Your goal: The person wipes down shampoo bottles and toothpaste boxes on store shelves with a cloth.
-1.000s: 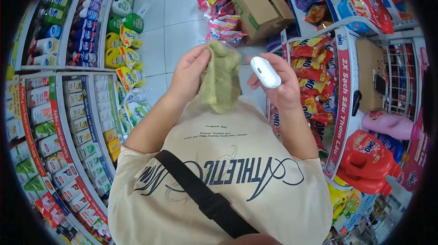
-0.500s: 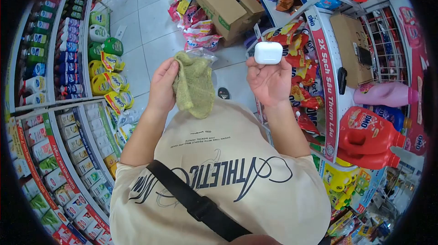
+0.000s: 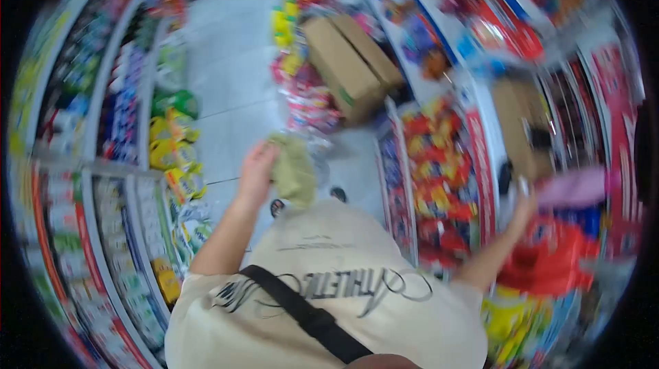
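Observation:
My left hand [image 3: 259,165] is closed on a green cloth [image 3: 294,171], which hangs down in front of my shirt [image 3: 336,266]. Far out to the right, my right hand [image 3: 523,203] is smeared by motion. It is beside a pink bottle [image 3: 573,188] and above red detergent bottles [image 3: 546,256]. A small pale shape shows at its fingertips, too blurred to make out clearly.
An open-shelf aisle surrounds me, with a cardboard box [image 3: 353,67] and pink packs [image 3: 309,105] on the tiled floor [image 3: 230,87]. Another carton [image 3: 519,122] stands on the right rack. Yellow bottles [image 3: 163,142] line the left shelf's foot.
My right hand has swung from the middle out to the right rack; the white case it held up is no longer clearly visible. My left hand and the cloth sit slightly lower in view.

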`<act>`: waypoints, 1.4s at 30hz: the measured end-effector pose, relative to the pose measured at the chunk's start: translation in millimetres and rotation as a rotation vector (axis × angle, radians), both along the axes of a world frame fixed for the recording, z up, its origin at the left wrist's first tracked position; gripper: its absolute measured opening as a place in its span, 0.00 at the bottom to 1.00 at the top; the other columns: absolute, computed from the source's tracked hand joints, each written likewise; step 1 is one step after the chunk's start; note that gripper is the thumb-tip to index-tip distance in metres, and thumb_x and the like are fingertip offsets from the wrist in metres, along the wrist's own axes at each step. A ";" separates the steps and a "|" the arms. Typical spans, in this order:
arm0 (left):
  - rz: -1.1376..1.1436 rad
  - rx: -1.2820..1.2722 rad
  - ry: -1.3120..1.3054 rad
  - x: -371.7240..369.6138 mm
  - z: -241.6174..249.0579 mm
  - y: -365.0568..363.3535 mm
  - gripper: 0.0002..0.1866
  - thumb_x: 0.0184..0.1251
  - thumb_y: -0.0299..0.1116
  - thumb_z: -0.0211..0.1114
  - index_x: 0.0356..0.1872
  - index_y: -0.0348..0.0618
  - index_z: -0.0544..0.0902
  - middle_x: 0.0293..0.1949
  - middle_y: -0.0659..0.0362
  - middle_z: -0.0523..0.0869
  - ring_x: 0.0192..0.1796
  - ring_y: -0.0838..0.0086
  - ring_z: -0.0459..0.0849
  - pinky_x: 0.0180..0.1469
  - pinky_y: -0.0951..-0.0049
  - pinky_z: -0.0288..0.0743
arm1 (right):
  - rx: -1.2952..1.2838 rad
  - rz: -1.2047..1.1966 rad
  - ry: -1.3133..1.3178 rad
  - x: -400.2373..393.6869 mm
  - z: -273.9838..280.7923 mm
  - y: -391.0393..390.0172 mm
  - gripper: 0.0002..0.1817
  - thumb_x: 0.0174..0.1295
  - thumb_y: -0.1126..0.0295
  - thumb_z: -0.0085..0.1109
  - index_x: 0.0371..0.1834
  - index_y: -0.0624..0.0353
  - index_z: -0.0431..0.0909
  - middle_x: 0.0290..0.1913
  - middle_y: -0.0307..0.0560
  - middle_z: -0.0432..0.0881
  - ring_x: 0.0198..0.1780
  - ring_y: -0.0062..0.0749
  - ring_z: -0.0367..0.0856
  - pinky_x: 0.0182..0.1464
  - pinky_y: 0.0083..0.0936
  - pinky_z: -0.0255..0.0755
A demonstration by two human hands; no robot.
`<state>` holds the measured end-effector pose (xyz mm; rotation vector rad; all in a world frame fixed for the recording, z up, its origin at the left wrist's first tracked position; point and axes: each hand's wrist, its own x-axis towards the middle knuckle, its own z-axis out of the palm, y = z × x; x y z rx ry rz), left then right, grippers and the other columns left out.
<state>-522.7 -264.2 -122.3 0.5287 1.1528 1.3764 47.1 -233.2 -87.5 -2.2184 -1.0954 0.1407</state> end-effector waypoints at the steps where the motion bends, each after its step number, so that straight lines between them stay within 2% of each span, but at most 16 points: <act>1: -0.024 0.038 0.015 -0.4 -8.9 0.5 0.17 0.62 0.32 0.56 0.50 0.37 0.72 0.44 0.57 0.80 0.45 0.75 0.78 0.48 0.73 0.73 | 0.000 0.047 0.002 13.2 -7.9 1.8 0.28 0.56 0.53 0.55 0.53 0.65 0.71 0.47 0.61 0.77 0.46 0.47 0.76 0.49 0.33 0.67; 3: -0.041 -0.058 0.066 4.9 12.1 2.2 0.19 0.61 0.32 0.57 0.52 0.37 0.71 0.44 0.58 0.80 0.46 0.75 0.78 0.48 0.72 0.72 | 0.000 0.119 -0.090 26.8 -20.9 9.1 0.28 0.56 0.54 0.55 0.54 0.64 0.70 0.48 0.60 0.76 0.46 0.46 0.75 0.50 0.32 0.67; 5: 0.013 -0.055 0.020 7.1 -1.6 7.2 0.21 0.59 0.31 0.60 0.54 0.37 0.70 0.44 0.58 0.79 0.46 0.76 0.77 0.49 0.73 0.71 | 0.008 0.166 -0.177 11.7 -26.5 30.6 0.28 0.56 0.55 0.54 0.54 0.64 0.68 0.48 0.60 0.75 0.47 0.45 0.75 0.50 0.32 0.67; 8: 0.068 0.136 0.008 4.2 -13.7 9.5 0.22 0.59 0.32 0.61 0.54 0.37 0.69 0.44 0.58 0.79 0.45 0.77 0.77 0.48 0.74 0.71 | 0.050 0.230 -0.271 -43.4 -25.8 43.2 0.27 0.57 0.57 0.54 0.56 0.64 0.67 0.50 0.58 0.74 0.48 0.44 0.74 0.50 0.32 0.67; 13: 0.118 0.160 -0.043 -7.6 -29.9 1.4 0.19 0.59 0.31 0.59 0.51 0.36 0.71 0.41 0.60 0.79 0.43 0.78 0.76 0.47 0.75 0.70 | 0.096 0.439 -0.245 -128.5 -39.7 51.0 0.27 0.58 0.60 0.53 0.58 0.63 0.64 0.52 0.57 0.72 0.49 0.42 0.73 0.51 0.31 0.66; 16: 0.092 0.098 0.042 -28.4 -28.8 -9.0 0.24 0.61 0.29 0.58 0.59 0.37 0.65 0.48 0.59 0.78 0.49 0.77 0.75 0.52 0.73 0.69 | 0.095 0.597 -0.200 -183.8 -46.5 60.8 0.27 0.58 0.61 0.52 0.59 0.63 0.62 0.53 0.55 0.71 0.50 0.40 0.72 0.51 0.31 0.66; 17: 0.187 0.109 0.027 -31.8 -21.9 -16.0 0.16 0.59 0.32 0.59 0.48 0.40 0.73 0.40 0.61 0.80 0.42 0.79 0.76 0.45 0.75 0.70 | 0.093 0.645 -0.186 -200.3 -48.6 64.2 0.27 0.58 0.62 0.52 0.59 0.63 0.61 0.53 0.55 0.71 0.50 0.40 0.72 0.51 0.30 0.66; 21: 0.190 0.097 0.052 -85.8 -48.4 -24.0 0.13 0.59 0.36 0.60 0.42 0.41 0.77 0.35 0.62 0.81 0.38 0.81 0.77 0.41 0.77 0.71 | 0.070 0.831 -0.134 -270.8 -55.9 83.4 0.27 0.59 0.64 0.51 0.61 0.62 0.59 0.55 0.54 0.69 0.51 0.38 0.71 0.52 0.30 0.66; 28: 0.290 0.062 0.110 -207.2 -41.9 -64.3 0.13 0.62 0.42 0.57 0.39 0.43 0.78 0.27 0.67 0.77 0.29 0.83 0.73 0.32 0.78 0.68 | -0.057 1.166 0.039 -430.0 -75.2 108.2 0.28 0.60 0.68 0.50 0.63 0.61 0.55 0.57 0.51 0.67 0.53 0.35 0.69 0.53 0.29 0.65; 30: 0.279 0.079 0.102 -250.2 -51.1 -76.0 0.13 0.62 0.41 0.57 0.42 0.44 0.77 0.30 0.66 0.78 0.32 0.83 0.73 0.33 0.78 0.69 | -0.128 1.329 0.142 -489.9 -97.3 117.3 0.29 0.60 0.69 0.49 0.64 0.61 0.53 0.58 0.50 0.66 0.53 0.34 0.69 0.53 0.28 0.65; 33: 0.305 0.069 0.162 -305.8 -29.6 -111.6 0.14 0.62 0.41 0.56 0.45 0.46 0.76 0.34 0.65 0.79 0.36 0.82 0.74 0.36 0.77 0.69 | -0.356 1.886 0.505 -606.9 -169.5 130.1 0.30 0.60 0.71 0.49 0.65 0.61 0.52 0.59 0.49 0.65 0.54 0.33 0.68 0.54 0.28 0.65; 34: 0.297 0.082 0.125 -320.2 -22.6 -119.2 0.15 0.62 0.41 0.56 0.46 0.47 0.76 0.36 0.64 0.79 0.38 0.82 0.74 0.37 0.76 0.69 | -0.549 1.691 0.767 -654.5 -169.8 95.9 0.30 0.60 0.72 0.50 0.66 0.58 0.51 0.60 0.52 0.64 0.55 0.38 0.67 0.54 0.33 0.65; 35: 0.285 0.099 0.087 -331.3 -16.2 -125.5 0.15 0.63 0.41 0.56 0.48 0.48 0.76 0.37 0.64 0.79 0.40 0.82 0.74 0.39 0.75 0.70 | -0.652 1.640 0.781 -692.7 -170.0 76.3 0.32 0.60 0.69 0.51 0.66 0.55 0.50 0.59 0.54 0.65 0.55 0.38 0.67 0.54 0.35 0.64; 36: 0.313 0.097 -0.014 -339.9 -11.7 -130.9 0.16 0.63 0.41 0.56 0.49 0.49 0.75 0.38 0.64 0.79 0.41 0.82 0.74 0.40 0.75 0.70 | -0.797 1.542 1.024 -732.4 -113.3 25.1 0.30 0.59 0.71 0.51 0.65 0.58 0.53 0.56 0.53 0.69 0.54 0.40 0.70 0.54 0.37 0.66; 39: 0.388 0.089 -0.237 -360.5 6.3 -141.3 0.16 0.64 0.40 0.55 0.49 0.46 0.75 0.39 0.67 0.79 0.44 0.82 0.75 0.46 0.75 0.70 | -1.037 1.583 1.425 -800.2 -68.1 -27.5 0.26 0.57 0.73 0.51 0.60 0.61 0.58 0.53 0.52 0.71 0.52 0.39 0.72 0.52 0.35 0.67; 42: 0.422 0.064 -0.118 -385.1 -23.5 -129.6 0.15 0.64 0.40 0.55 0.48 0.46 0.75 0.38 0.67 0.78 0.42 0.82 0.75 0.43 0.76 0.70 | -1.086 1.560 1.616 -824.5 -63.6 -23.2 0.22 0.56 0.75 0.51 0.56 0.63 0.64 0.51 0.52 0.73 0.50 0.39 0.74 0.51 0.34 0.69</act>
